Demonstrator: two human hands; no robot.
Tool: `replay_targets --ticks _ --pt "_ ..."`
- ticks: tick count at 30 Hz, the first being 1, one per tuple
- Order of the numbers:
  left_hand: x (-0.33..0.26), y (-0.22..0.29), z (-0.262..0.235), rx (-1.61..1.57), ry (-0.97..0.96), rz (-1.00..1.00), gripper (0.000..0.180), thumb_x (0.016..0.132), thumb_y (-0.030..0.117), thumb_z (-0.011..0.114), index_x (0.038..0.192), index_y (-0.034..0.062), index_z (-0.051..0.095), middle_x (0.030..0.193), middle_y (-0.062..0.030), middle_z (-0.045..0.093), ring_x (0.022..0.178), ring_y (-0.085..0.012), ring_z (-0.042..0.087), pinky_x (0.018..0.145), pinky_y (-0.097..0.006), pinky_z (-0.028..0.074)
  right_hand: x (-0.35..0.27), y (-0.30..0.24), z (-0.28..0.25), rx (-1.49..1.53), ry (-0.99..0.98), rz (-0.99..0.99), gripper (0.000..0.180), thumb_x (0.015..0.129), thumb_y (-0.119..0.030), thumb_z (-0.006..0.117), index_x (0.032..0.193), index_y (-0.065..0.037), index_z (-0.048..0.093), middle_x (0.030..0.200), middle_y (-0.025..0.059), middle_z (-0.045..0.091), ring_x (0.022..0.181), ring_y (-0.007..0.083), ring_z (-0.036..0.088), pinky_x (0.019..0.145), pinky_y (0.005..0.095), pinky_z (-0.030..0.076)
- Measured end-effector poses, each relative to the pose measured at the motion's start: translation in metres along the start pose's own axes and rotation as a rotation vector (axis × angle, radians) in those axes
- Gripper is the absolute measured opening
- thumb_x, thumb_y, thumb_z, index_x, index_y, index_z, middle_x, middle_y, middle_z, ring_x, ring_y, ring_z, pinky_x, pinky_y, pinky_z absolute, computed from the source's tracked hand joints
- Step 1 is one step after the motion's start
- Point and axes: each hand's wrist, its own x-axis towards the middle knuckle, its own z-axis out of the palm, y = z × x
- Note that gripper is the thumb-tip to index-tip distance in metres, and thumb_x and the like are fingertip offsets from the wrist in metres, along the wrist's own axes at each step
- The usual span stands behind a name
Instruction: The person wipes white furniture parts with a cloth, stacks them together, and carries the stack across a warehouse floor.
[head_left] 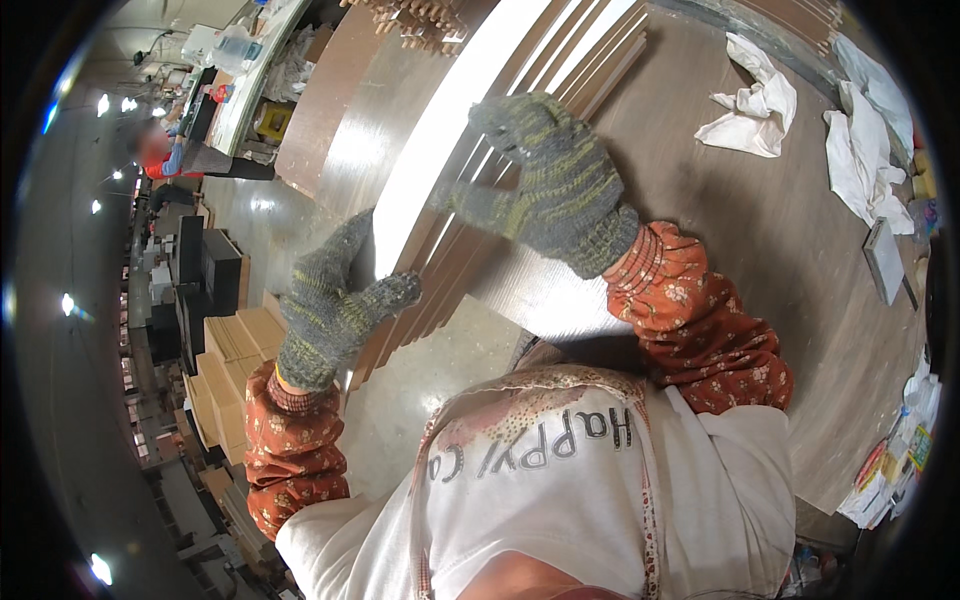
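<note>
Long white-faced boards [445, 110] with brown edges lie side by side in a slanting stack, from the top middle down toward my left hand. My left hand [335, 305], in a grey knitted glove with green stripes, grips the near end of the white board. Its fingers lie along the left edge, its thumb across the brown edges at the right. My right hand [560, 180], gloved alike, reaches over the right side of the stack. Its thumb and fingers are apart, with the tips at the board edges; the undersides of the fingers are hidden.
A brown wood-grain tabletop [690, 200] spreads to the right, with crumpled white cloths [755, 100] and a flat grey box [884, 262]. Cardboard boxes [235, 350] are stacked at the left. Another person [165, 155] stands far off by a cluttered bench [245, 85].
</note>
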Motion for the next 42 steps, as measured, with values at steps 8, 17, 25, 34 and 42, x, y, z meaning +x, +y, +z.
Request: replay_targets --ticks 8,17,25,34,42 --pt "-0.002 0.004 -0.007 -0.352 -0.041 -0.092 0.058 0.070 0.012 0.073 0.121 -0.0042 0.052 0.106 -0.0117 0.062 0.090 -0.0150 0.058 0.080 -0.027 0.047 0.005 0.008 -0.009 0.075 0.214 -0.052 0.027 0.080 -0.024 0.066 0.101 -0.007 0.060 0.093 0.0106 0.063 0.079 0.0257 0.063 0.068 0.0357 0.053" --pt "-0.001 0.001 -0.028 -0.486 -0.077 -0.224 0.048 0.075 0.009 0.066 0.119 -0.0031 0.053 0.100 -0.0075 0.062 0.082 -0.0105 0.057 0.072 -0.023 0.048 0.008 0.022 -0.033 0.286 0.337 0.159 0.028 0.086 -0.021 0.056 0.111 -0.010 0.060 0.104 0.0084 0.063 0.096 0.0253 0.059 0.087 0.0380 0.048" --pt "-0.002 0.000 -0.002 -0.050 -0.013 -0.042 0.061 0.071 0.008 0.074 0.125 -0.0022 0.048 0.111 -0.0134 0.059 0.101 -0.0202 0.056 0.092 -0.032 0.044 0.012 0.041 -0.050 -0.241 0.352 0.056 0.026 0.084 -0.028 0.059 0.105 -0.014 0.063 0.101 0.0077 0.062 0.099 0.0262 0.057 0.088 0.0388 0.046" --pt "0.015 -0.003 0.007 -0.081 -0.105 0.082 0.092 0.063 0.009 0.082 0.137 -0.0011 0.029 0.135 -0.0197 0.040 0.128 -0.0226 0.035 0.104 -0.036 0.034 0.003 0.065 -0.045 -0.295 0.322 0.129 0.042 0.075 -0.025 0.070 0.112 -0.011 0.057 0.109 0.0083 0.058 0.104 0.0233 0.056 0.092 0.0367 0.045" --pt "0.021 -0.005 0.005 0.144 -0.127 0.017 0.081 0.065 0.011 0.081 0.132 0.0008 0.037 0.120 -0.0157 0.053 0.111 -0.0235 0.052 0.096 -0.034 0.043 0.001 0.070 -0.035 -0.232 0.332 0.050 0.046 0.075 -0.020 0.072 0.114 -0.006 0.053 0.111 0.0097 0.058 0.104 0.0189 0.056 0.092 0.0334 0.046"
